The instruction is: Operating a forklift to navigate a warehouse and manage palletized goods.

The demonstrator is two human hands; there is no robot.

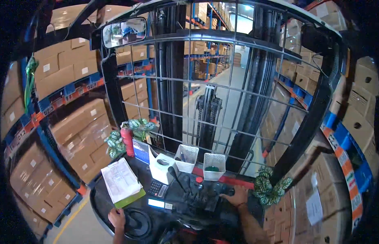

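Note:
My left hand (116,218) is closed at the left edge of the black round steering wheel (138,225). A small dark knob shows at its fingers. My right hand (237,196) lies over the right side of the dark console, its thumb stretched toward the black control levers (201,197); its fingers look spread, partly over dark controls. Left of the levers are a small lit display (156,203) and a calculator (157,188). A clipboard (130,199) with printed sheets lies beyond my left hand. A red button (199,179) stands behind the levers.
Two white baskets (214,166), a white tissue box (162,168), a desk calendar (141,151), a red bottle (127,141) and leafy plants (271,185) line the console. Beyond the wire guard (205,83) and black mast (170,73), an aisle (235,81) runs between racks of cartons (81,136).

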